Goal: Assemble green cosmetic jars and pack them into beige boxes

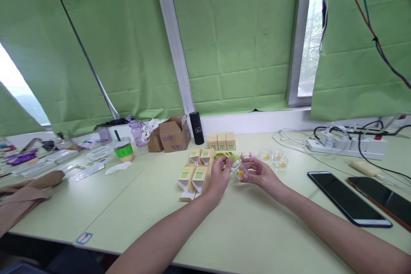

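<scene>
My left hand (pixel 221 175) is closed, its fingertips pinching a small light-green and white piece (pixel 236 164) whose kind I cannot make out. Thumb and fingers of my right hand (pixel 261 176) grip a small clear container (pixel 240 174) with a yellow and white flower-like pattern, tilted close to the left fingertips. Behind the hands lie light-green pieces (pixel 226 154), partly hidden. Several open small cardboard boxes (pixel 199 175) with green labels stand left of my left hand. More clear containers (pixel 281 162) with yellow patterns sit beyond my right hand, near small pink pieces (pixel 249 154).
Three closed small boxes (pixel 221 141) stand at the back beside a black cylinder (pixel 196 128) and a brown carton (pixel 174 135). A drink cup (pixel 124 150) is to the left. Phones (pixel 348 198) and a power strip (pixel 349 145) with cables occupy the right. Another person's sleeve (pixel 24 205) shows at left.
</scene>
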`<state>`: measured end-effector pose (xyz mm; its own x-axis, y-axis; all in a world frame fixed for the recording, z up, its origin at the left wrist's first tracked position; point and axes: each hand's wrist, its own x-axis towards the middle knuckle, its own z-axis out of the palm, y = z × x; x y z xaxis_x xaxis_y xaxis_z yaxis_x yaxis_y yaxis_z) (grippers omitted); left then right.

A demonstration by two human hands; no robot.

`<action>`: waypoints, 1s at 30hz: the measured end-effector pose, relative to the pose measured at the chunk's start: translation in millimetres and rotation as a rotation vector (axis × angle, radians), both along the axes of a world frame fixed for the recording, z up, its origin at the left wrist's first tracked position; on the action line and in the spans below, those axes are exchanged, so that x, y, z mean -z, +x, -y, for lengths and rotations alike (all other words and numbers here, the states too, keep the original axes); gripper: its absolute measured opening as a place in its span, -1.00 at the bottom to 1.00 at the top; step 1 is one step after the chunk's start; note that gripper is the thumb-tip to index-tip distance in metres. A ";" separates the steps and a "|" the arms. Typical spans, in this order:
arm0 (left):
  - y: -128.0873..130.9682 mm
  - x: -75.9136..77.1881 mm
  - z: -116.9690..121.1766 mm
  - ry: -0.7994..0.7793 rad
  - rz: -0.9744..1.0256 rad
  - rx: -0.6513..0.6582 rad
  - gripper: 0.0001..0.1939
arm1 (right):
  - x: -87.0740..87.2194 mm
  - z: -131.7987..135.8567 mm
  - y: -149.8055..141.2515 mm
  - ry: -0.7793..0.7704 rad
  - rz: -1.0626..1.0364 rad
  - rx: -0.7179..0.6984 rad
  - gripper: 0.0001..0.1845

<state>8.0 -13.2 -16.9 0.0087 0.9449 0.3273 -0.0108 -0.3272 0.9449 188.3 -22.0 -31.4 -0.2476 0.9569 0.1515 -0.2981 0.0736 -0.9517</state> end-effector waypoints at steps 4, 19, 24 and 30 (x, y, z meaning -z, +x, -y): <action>0.3 2.1 0.1 -0.010 0.005 0.001 -0.43 | -1.3 1.1 -0.3 -0.004 -0.013 0.008 -0.30; 0.7 9.0 0.6 0.015 -0.027 0.086 -0.39 | 3.0 -0.6 0.0 0.031 -0.048 0.012 -0.30; 1.0 10.0 -0.3 0.022 -0.036 0.104 -0.41 | 4.4 -2.0 0.2 0.041 -0.036 0.013 -0.30; 0.5 10.3 -0.9 0.013 -0.045 0.101 -0.40 | 5.5 -3.4 1.6 0.080 -0.014 -0.001 -0.31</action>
<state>8.5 -12.3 -27.2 0.1185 0.9342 0.3364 -0.0015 -0.3386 0.9409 189.8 -18.6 -36.9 -0.2462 0.9413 0.2308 -0.3116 0.1486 -0.9385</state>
